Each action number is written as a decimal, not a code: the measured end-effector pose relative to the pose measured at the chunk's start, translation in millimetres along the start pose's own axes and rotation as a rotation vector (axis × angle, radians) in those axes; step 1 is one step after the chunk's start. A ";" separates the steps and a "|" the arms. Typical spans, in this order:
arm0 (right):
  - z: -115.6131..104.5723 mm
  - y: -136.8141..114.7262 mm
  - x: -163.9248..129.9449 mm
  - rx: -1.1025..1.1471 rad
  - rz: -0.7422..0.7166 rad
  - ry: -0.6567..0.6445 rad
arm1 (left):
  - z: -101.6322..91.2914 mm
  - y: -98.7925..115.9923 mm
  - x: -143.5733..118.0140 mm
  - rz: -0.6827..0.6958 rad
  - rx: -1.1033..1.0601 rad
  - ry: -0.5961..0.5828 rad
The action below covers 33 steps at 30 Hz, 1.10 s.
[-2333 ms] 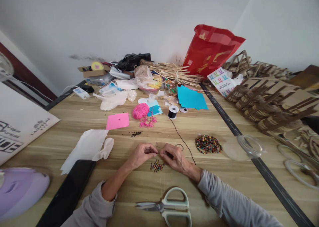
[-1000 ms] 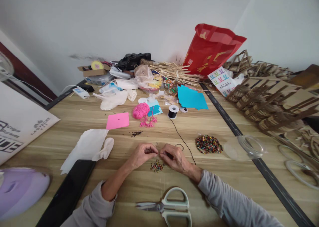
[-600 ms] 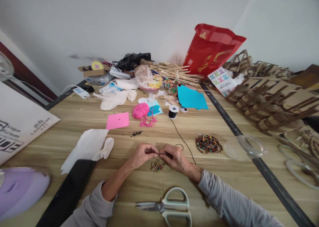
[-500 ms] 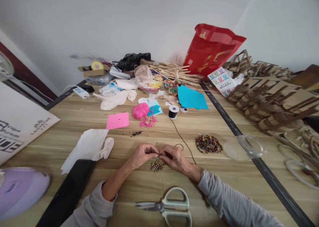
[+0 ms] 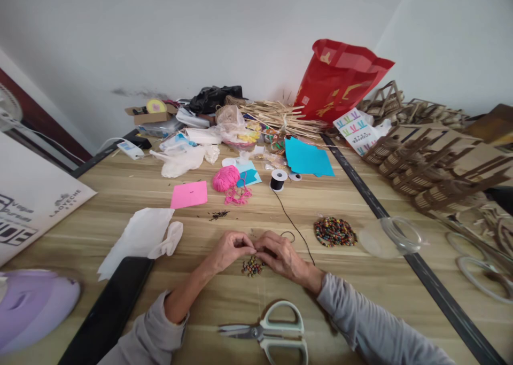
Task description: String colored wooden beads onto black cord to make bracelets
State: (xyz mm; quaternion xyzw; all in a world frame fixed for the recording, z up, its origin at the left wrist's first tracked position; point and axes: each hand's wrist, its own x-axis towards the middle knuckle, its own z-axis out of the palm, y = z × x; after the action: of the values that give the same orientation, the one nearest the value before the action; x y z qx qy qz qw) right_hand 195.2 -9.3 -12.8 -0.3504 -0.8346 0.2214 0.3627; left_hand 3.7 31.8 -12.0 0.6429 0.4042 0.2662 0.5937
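My left hand and my right hand meet fingertip to fingertip above the wooden table. Both are closed in a pinch, and whatever lies between the fingertips is too small to make out. Just below them is a small heap of loose coloured beads. Black cord runs from a white-ended spool down behind my right hand, with a loop beside the knuckles. Scissors with pale handles lie nearest me, blades pointing left. A coil of strung multicoloured beads rests to the right.
A clear plastic container sits beyond the strung beads. Left are white paper, a black phone-like slab and a pink card. Pink yarn, blue sheets and a red bag lie farther back; woven baskets stand right.
My hands stay together in almost the same place, with only a slight shift of the fingers. The beads, scissors and cord look unchanged.
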 end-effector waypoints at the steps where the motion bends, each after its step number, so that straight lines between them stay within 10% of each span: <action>1: -0.2 -0.5 0.2 -0.020 -0.003 0.005 | -0.4 -0.2 0.0 0.006 0.009 -0.006; 12: 8.1 10.1 -1.4 -0.230 0.148 0.273 | -6.4 -4.0 3.0 0.005 -0.050 0.029; 33: 5.3 8.2 -1.3 0.029 -0.037 0.069 | -1.9 -1.1 -1.2 0.035 -0.001 -0.011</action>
State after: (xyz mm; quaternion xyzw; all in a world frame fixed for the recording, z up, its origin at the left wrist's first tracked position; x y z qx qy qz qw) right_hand 195.2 -5.4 -21.9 -0.3369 -0.8247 0.2147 0.4004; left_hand 1.3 31.8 -12.6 0.6510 0.3898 0.2732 0.5913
